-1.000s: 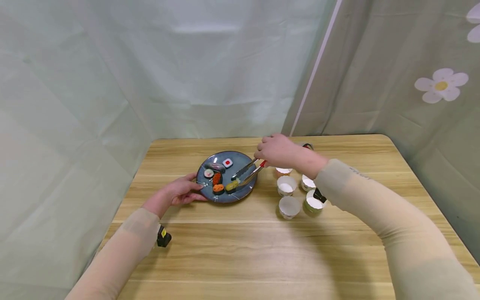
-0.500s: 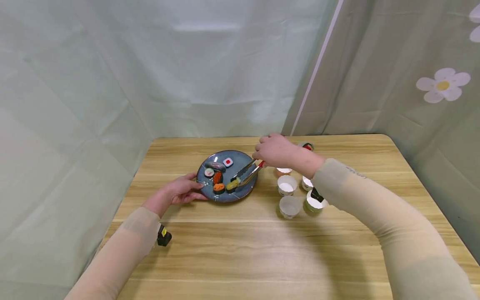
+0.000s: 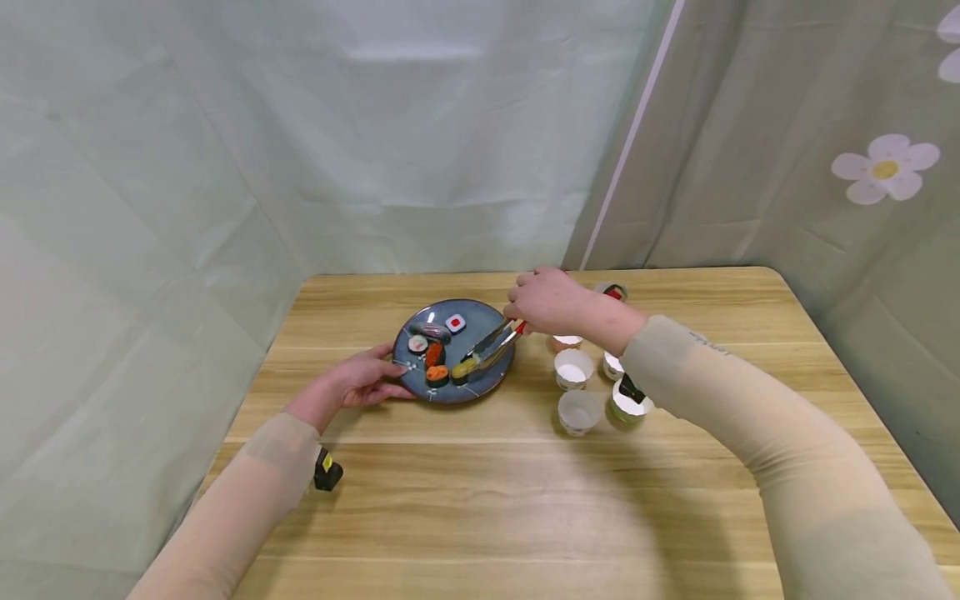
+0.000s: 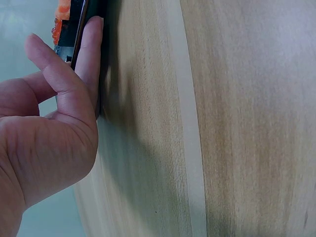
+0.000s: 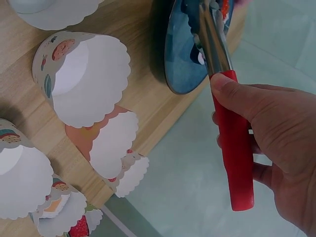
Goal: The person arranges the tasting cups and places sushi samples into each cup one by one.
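Observation:
My left hand (image 3: 369, 380) pinches the left rim of a dark blue plate (image 3: 482, 317), thumb above and fingers beneath, as the left wrist view (image 4: 64, 98) also shows. Red-handled metal tongs (image 5: 234, 148) are gripped by my right hand (image 3: 551, 300). Their tips reach down to a yellow-topped sushi piece (image 3: 463, 370) on the plate's right half; how firmly they clasp it is hard to tell. Also on the plate lie an orange-topped piece (image 3: 437, 375), a red roe piece (image 3: 434, 354), a round white roll (image 3: 417, 344), a silvery piece (image 3: 432, 332) and a white piece with a red centre (image 3: 455, 322).
Several scalloped paper cups stand right of the plate, among them a front one (image 3: 579, 413), one behind it (image 3: 573, 368) and a green one (image 3: 627, 406). The farthest cup (image 3: 612, 291) holds a dark-and-red piece. My right forearm partly covers the group. Curtains (image 3: 450, 167) border the wooden table (image 3: 465, 508).
My right hand has shifted very slightly left, and the arms of the tongs look a little closer together. My left hand and the plate stay in place.

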Demonstrator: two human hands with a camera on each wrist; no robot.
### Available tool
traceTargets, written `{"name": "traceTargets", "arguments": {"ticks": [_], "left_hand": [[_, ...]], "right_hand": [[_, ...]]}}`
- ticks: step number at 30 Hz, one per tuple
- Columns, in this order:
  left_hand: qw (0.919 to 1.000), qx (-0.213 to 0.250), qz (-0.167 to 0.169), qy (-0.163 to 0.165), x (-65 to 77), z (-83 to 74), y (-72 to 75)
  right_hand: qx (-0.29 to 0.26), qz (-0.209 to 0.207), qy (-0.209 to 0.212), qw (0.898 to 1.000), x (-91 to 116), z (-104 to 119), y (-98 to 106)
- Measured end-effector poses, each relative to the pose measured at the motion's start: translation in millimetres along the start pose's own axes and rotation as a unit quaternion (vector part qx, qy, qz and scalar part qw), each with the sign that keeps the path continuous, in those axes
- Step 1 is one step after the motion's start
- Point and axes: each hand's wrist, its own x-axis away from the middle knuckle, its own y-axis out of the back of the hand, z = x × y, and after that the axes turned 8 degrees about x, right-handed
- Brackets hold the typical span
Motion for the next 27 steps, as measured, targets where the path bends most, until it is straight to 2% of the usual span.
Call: {"name": "traceTargets", "arguments": {"ticks": [15, 27], "left_hand": [[1.0000, -0.006, -0.004, 0.000, -2.1, -2.3, -0.5], [0.9999, -0.010, -0.003, 0.000, -2.1, -1.4, -0.4]], "right_hand": [[0.011, -0.010, -0.008, 1.000, -1, -5, 0], [0.014, -0.058, -0.024, 0.998, 20, -20, 7]]}}
